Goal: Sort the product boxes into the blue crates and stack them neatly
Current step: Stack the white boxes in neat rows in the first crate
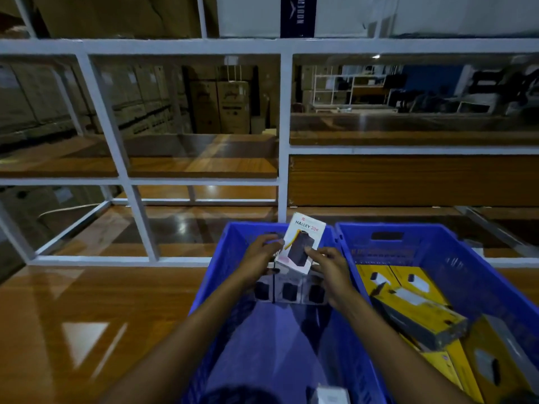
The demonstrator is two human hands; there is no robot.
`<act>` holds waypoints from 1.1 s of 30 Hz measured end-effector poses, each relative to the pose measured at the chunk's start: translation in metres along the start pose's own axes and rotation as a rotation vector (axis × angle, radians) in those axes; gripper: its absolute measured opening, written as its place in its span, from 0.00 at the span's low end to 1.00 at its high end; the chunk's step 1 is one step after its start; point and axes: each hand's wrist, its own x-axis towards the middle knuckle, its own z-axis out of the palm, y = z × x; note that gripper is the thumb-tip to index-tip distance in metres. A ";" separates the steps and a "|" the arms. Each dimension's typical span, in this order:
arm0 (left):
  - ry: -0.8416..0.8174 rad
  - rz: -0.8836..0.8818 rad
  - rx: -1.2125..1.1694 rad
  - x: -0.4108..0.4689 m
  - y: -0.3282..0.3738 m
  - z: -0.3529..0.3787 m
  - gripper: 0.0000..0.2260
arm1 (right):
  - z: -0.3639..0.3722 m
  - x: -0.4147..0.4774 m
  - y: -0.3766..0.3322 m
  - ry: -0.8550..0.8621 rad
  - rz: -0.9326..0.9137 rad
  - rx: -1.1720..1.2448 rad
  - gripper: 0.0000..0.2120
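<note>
A white product box (300, 243) with a dark power bank printed on it tilts up at the far end of the left blue crate (221, 272). My left hand (259, 260) grips its left edge. My right hand (329, 269) holds its right side, with the thumb on its front face. Below the box, a row of three white boxes (288, 291) with dark pictures lies in the same crate. The right blue crate (437, 246) holds several yellow boxes (414, 304), some lying askew.
Both crates sit on a glossy wooden surface (87, 316). A white metal shelf frame (140, 217) with wooden shelves stands right behind them. Cardboard cartons (221, 109) fill the background. Another small white box (329, 396) shows at the near end of the left crate.
</note>
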 end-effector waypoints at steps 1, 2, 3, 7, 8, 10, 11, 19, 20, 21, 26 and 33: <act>-0.035 0.021 0.004 0.002 -0.005 0.003 0.11 | -0.001 0.002 0.002 0.018 -0.035 -0.024 0.14; -0.060 0.037 0.015 0.002 -0.010 0.005 0.11 | -0.001 0.002 0.005 0.031 -0.064 -0.042 0.15; -0.081 0.033 0.010 0.003 -0.013 0.006 0.11 | 0.000 0.002 0.006 0.045 -0.086 -0.046 0.15; -0.090 -0.006 -0.058 0.005 -0.017 0.003 0.11 | 0.004 0.000 0.005 0.062 -0.138 -0.105 0.10; -0.087 -0.002 -0.070 0.006 -0.017 0.001 0.12 | 0.004 0.000 0.005 0.055 -0.142 -0.115 0.09; -0.093 -0.001 -0.075 0.003 -0.014 -0.002 0.12 | 0.005 -0.002 0.005 0.043 -0.174 -0.099 0.08; -0.102 -0.002 -0.066 0.001 -0.013 -0.002 0.12 | 0.005 -0.002 0.006 0.048 -0.217 -0.106 0.08; -0.063 -0.161 -0.282 -0.004 -0.004 0.001 0.16 | 0.014 -0.023 0.001 0.030 -0.721 -0.596 0.13; -0.041 -0.196 -0.335 -0.003 -0.005 0.001 0.15 | 0.017 -0.027 0.002 0.005 -0.751 -0.623 0.13; -0.038 -0.224 -0.373 -0.003 -0.007 0.001 0.14 | 0.019 -0.029 0.003 -0.022 -0.770 -0.637 0.14; -0.086 -0.260 -0.426 -0.005 -0.009 0.004 0.16 | 0.023 -0.038 0.001 -0.064 -0.784 -0.725 0.19; 0.115 -0.029 -0.110 -0.014 0.003 0.012 0.11 | 0.017 -0.029 0.000 0.080 -0.646 -0.679 0.22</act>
